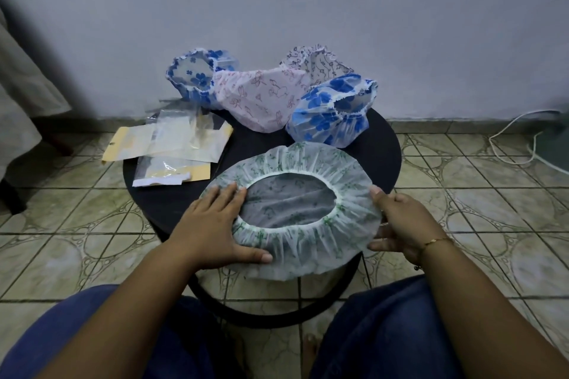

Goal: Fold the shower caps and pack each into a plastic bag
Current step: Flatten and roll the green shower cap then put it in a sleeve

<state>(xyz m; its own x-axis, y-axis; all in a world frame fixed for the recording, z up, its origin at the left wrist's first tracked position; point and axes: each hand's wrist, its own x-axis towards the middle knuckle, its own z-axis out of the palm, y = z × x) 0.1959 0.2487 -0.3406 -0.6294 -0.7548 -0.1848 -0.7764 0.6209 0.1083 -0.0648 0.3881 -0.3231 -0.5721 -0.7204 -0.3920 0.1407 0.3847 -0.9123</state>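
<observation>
A green-printed shower cap (292,212) lay opening-up at the near edge of the round dark desk (381,144). The left hand (215,224) rested flat on its left rim, fingers straight. The right hand (403,221) held the right rim, fingers partly under the frill. Behind sat two blue-flowered caps (197,77) (332,111), a pink cap (261,98) and a dark-sprigged white cap (317,66) in a heap. Clear plastic bags (181,138) with yellow card lay at the desk's left, overhanging the tiled floor (480,194).
</observation>
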